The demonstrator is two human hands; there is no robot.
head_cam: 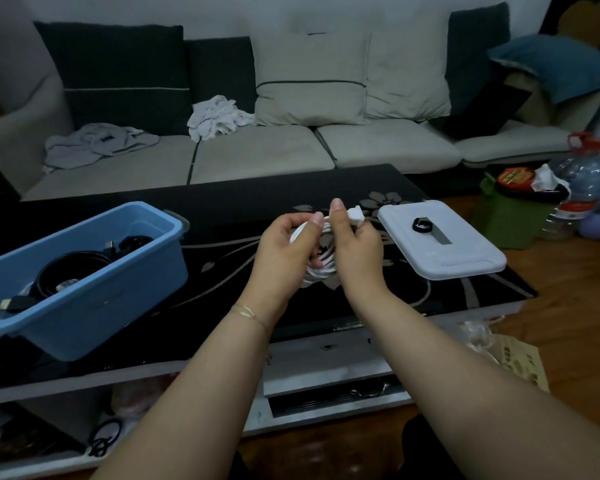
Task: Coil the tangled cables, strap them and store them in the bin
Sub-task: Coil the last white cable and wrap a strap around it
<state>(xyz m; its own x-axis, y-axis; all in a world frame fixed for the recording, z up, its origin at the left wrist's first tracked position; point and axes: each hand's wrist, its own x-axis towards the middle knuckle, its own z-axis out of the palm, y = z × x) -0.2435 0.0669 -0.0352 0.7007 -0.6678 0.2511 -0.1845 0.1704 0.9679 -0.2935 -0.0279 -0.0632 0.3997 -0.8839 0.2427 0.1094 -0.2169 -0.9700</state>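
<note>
Both my hands meet above the middle of the black floral coffee table (243, 202), sharing one white cable (321, 268) wound into a small coil. My left hand (284, 247) curls round the coil's left side, thumb laid over the top loops. My right hand (355, 244) grips the right side, forefinger raised straight, and the cable's white plug (355, 214) projects past its knuckles toward the table's far edge. The lower loops of the coil hang visibly between the two palms, clear of the tabletop.

At the table's left end, overhanging the near edge, stands the blue bin (84, 292), tilted in view. Inside it lies a coiled black cable (66, 271), with a dark connector (16, 303) resting at the bin's near-left corner; further dark cable sits at the far end of the bin.

Toward the table's right end lies the white bin lid (465, 261), flat, its near corner close to the table's near edge. A black strap (421, 225), rolled into a loop, rests on the lid's upper surface, apart from my hands.

Beyond the far edge stands a sofa (264, 154) carrying cushions and crumpled clothing.
</note>
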